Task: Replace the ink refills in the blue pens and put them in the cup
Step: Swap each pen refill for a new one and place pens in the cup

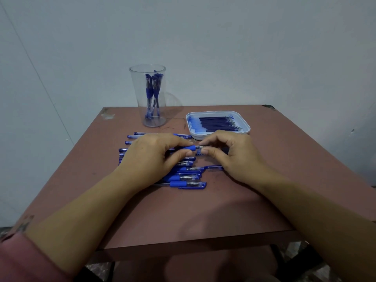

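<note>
My left hand [151,152] grips a blue pen [191,148] by its rubber grip, just above the pile. My right hand [230,152] pinches the clear tip end of that same pen between thumb and fingers. Under both hands lies a pile of several blue pens [184,179] on the table; my left hand hides most of it. A tall clear cup [151,94] at the back holds several blue pens upright. A white tray [245,124] at the back right holds a row of several dark blue refills [218,124].
The brown table [183,210] ends at a front edge close to me and stands against a pale wall. A loose pen cap [214,168] lies by my right wrist. The tray has blue ink stains at its left end.
</note>
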